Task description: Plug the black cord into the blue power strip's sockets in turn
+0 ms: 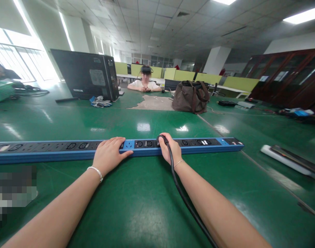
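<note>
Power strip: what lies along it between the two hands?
A blue socket section and, right of it, two black outlets, seen in the head view.

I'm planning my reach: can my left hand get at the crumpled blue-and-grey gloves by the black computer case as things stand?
Probably, with a forward stretch: the left hand lies across the long blue-and-black power strip, and nothing tall stands between it and the gloves.

Brown bag (pixel 191 97) near seated person (pixel 144 82); gloves (pixel 100 102) beside black computer case (pixel 87 75).
</note>
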